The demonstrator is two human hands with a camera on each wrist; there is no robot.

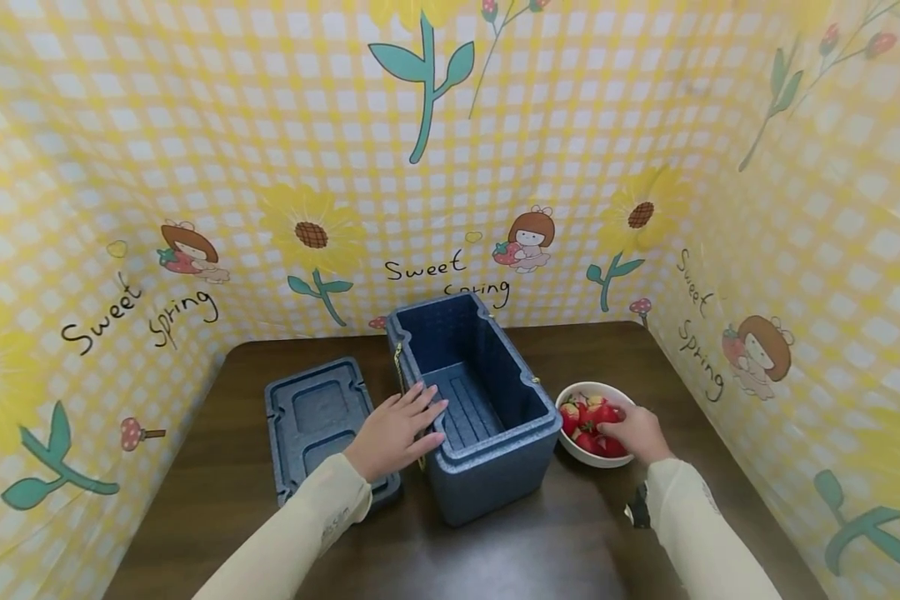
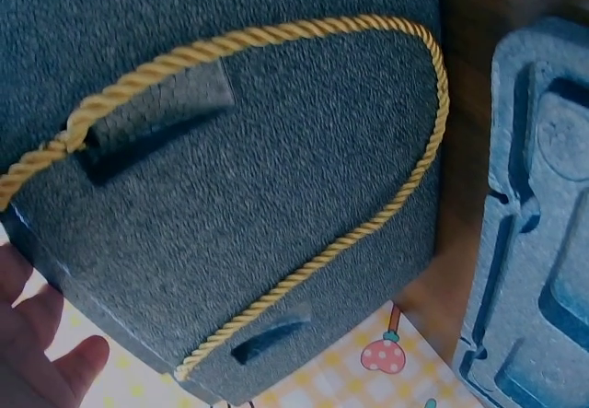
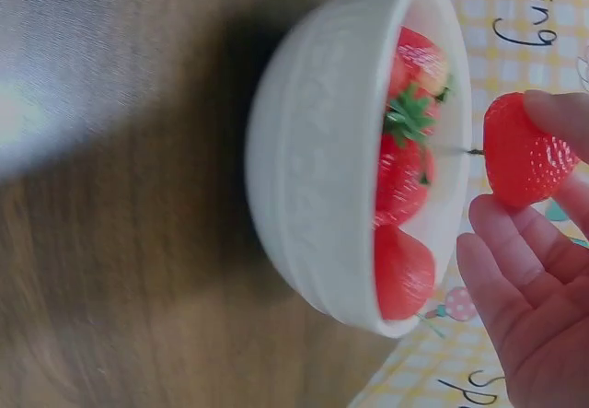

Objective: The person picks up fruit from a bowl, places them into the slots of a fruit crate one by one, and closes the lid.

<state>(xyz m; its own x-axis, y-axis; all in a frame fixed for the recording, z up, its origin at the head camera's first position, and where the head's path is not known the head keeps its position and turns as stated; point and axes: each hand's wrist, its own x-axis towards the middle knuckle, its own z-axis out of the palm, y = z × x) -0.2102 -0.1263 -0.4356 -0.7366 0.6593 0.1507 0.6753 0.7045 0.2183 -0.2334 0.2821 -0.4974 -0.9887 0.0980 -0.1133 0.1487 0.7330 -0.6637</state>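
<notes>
A strawberry (image 3: 520, 155) is pinched between the thumb and fingers of my right hand (image 1: 639, 433), just over the white bowl (image 3: 308, 159). Inside that bowl lie several more red strawberries (image 1: 589, 414), some with green leaves. My left hand (image 1: 397, 429) rests with its fingers extended at the left rim of a blue-grey foam box (image 1: 495, 487). The box stands uncovered, and the part of its floor that shows holds nothing. In the left wrist view, a yellow twisted rope (image 2: 442, 95) runs along the box's side, below my fingers.
A blue-grey foam lid (image 1: 322, 400) lies on the dark wooden table (image 1: 225, 467), left of the box and partly under my left forearm. Yellow checked cloth (image 1: 450, 183) with printed flowers hangs behind and at both sides.
</notes>
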